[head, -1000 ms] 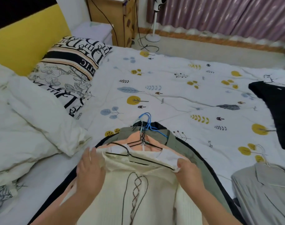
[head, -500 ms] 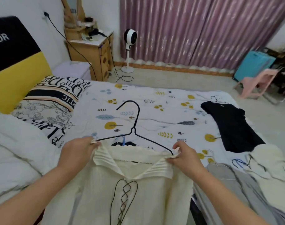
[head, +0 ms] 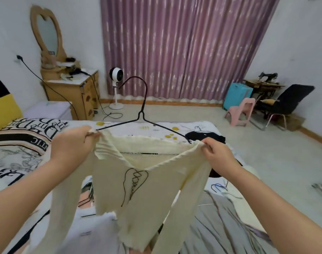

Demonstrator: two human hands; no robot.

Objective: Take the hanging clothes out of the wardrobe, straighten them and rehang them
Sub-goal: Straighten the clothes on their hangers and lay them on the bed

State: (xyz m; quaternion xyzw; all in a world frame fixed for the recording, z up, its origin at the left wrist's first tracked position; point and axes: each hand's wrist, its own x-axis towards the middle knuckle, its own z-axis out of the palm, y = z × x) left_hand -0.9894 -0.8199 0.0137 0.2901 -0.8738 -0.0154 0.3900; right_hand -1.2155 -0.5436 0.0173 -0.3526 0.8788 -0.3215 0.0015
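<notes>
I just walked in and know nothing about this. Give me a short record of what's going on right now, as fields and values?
Place: bedroom, above a bed with a patterned sheet
Held item: cream top on a black wire hanger, lifted in the air
Left hand: grips the top's left shoulder
Right hand: grips the top's right shoulder
Top's state: hanging upright, sleeves dangling, black lacing at the front
Also on bed: black garment, grey garment, printed pillow
Background: purple curtain, white fan
</notes>
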